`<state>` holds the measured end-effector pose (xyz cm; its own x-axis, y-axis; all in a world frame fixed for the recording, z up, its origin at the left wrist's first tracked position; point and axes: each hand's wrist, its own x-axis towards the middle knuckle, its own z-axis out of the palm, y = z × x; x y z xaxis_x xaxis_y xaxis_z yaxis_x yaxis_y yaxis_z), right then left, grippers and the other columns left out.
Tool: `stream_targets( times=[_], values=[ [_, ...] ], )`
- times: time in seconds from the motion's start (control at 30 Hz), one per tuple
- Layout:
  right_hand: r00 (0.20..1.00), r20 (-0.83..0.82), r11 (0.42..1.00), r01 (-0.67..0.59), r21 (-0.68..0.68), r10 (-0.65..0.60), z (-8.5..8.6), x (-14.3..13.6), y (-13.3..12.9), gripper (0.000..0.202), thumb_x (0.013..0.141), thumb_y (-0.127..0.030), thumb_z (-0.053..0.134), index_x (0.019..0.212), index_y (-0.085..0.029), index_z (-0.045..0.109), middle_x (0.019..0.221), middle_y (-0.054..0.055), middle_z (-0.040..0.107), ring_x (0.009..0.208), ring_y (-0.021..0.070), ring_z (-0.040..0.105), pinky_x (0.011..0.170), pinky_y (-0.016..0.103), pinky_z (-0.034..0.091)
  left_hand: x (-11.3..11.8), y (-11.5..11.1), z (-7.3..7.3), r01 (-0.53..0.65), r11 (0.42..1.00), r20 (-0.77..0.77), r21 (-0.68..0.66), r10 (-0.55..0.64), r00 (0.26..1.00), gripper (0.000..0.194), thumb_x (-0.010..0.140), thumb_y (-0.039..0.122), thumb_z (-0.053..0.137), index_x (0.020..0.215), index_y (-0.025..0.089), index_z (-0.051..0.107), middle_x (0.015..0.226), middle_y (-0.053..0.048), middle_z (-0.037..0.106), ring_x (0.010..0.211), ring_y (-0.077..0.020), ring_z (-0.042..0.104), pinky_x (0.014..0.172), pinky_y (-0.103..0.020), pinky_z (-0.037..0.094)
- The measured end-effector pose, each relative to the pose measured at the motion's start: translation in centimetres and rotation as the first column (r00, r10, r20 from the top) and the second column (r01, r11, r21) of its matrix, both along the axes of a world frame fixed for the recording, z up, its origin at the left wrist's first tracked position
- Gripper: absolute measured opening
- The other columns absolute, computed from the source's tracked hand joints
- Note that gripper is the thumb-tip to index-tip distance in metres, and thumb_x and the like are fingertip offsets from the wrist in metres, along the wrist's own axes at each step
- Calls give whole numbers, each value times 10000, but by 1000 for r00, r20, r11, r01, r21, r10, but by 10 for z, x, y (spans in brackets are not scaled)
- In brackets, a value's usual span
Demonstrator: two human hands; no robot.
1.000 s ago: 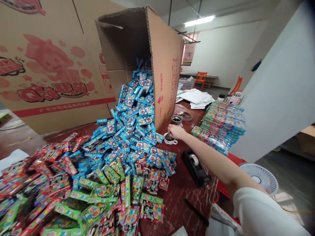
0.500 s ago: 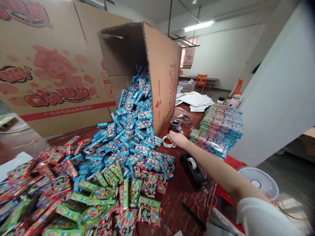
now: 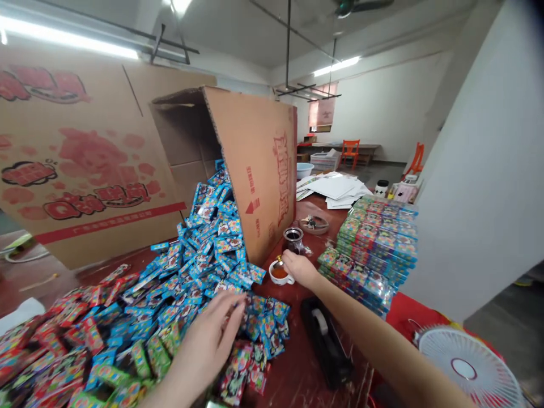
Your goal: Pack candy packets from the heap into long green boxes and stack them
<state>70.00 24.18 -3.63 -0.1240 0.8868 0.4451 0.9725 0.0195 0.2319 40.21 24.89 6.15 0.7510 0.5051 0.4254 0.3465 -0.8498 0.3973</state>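
A white cup (image 3: pixel 279 280) of amber liquid is standing upright on the worktop (image 3: pixel 297 368), a gold-coloured piece (image 3: pixel 279 259) is hovering above, and blue packets (image 3: pixel 219 243) are lying heaped nearby.

1. Right hand (image 3: pixel 301 271): pinches a small gold-coloured piece (image 3: pixel 279 259) above the white cup (image 3: pixel 278 281) of amber liquid.
2. Left hand (image 3: pixel 208 334): reaches over the packets (image 3: pixel 204 249); grip unclear from this angle.
3. Tape dispenser (image 3: pixel 325 343): lies below the right forearm.
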Motion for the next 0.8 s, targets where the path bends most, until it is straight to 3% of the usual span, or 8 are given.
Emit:
stream_targets(
  times=[0.03, 0.13, 0.27, 0.43, 0.57, 0.7, 0.77, 0.8],
  values=[
    [1000, 4, 1000, -12, 14, 12, 0, 1, 0, 135, 894, -118, 465, 938, -113, 592, 924, 101, 598, 787, 174, 590, 650, 242, 495, 35, 15, -1, -8, 995, -88, -102, -1, 996, 286, 943, 290, 349, 1071, 206, 590, 1070, -72, 625, 952, -185, 605, 870, -317, 493],
    [1000, 0, 999, -30, 43, 30, -2, 6, -1, 129, 889, -126, 476, 961, -123, 583, 946, 91, 598, 812, 180, 584, 694, 258, 506, 134, 55, -10, -43, 990, -171, -135, 20, 985, 254, 910, 194, 419, 1082, 113, 587, 1046, -124, 633, 966, -208, 605, 895, -326, 469],
    [998, -51, 998, -30, 61, 33, -6, 13, -1, 155, 895, -121, 448, 1000, -105, 561, 1000, 114, 583, 873, 197, 574, 762, 289, 506, 199, 88, -27, -20, 980, -318, -197, -44, 947, 183, 905, 242, 512, 1005, 121, 606, 1003, -82, 640, 957, -203, 600, 896, -410, 459],
    [992, -92, 996, -78, 47, 82, -15, 17, 3, 140, 898, -127, 444, 982, -131, 556, 940, 82, 581, 834, 182, 574, 752, 279, 502, 204, 102, -39, -32, 954, -485, -297, -122, 866, 187, 886, 311, 562, 892, 134, 620, 870, -34, 647, 805, -172, 624, 787, -377, 510],
    [992, -76, 995, -95, 28, 96, -11, 15, -3, 104, 891, -139, 468, 945, -135, 557, 911, 74, 578, 795, 185, 567, 695, 277, 495, 200, 105, -43, -41, 949, -477, -312, -120, 871, 188, 893, 304, 552, 908, 127, 610, 866, -34, 642, 794, -170, 623, 773, -371, 513],
    [970, -205, 991, -133, -9, 129, 22, 21, -8, 171, 878, -163, 492, 1042, -168, 539, 958, 67, 580, 875, 184, 558, 745, 271, 468, 198, 107, -47, -19, 950, -405, -311, -115, 907, 169, 898, 279, 541, 902, 122, 602, 847, -31, 640, 782, -164, 621, 765, -361, 510],
    [873, -488, 999, -36, -8, 27, 45, 36, 1, 214, 867, -192, 514, 1079, -183, 533, 1023, 72, 583, 970, 191, 541, 852, 287, 432, 196, 108, -49, -14, 953, -373, -302, -105, 922, 147, 899, 251, 534, 890, 120, 600, 836, -29, 639, 773, -161, 619, 755, -351, 506],
    [768, -638, 998, 63, -17, -59, 56, 47, 9, 227, 865, -193, 515, 1091, -179, 532, 1060, 78, 582, 1007, 194, 531, 896, 297, 409, 196, 108, -49, -12, 955, -360, -295, -100, 928, 135, 896, 235, 534, 885, 118, 599, 832, -28, 638, 769, -161, 618, 751, -347, 502]
  ],
)
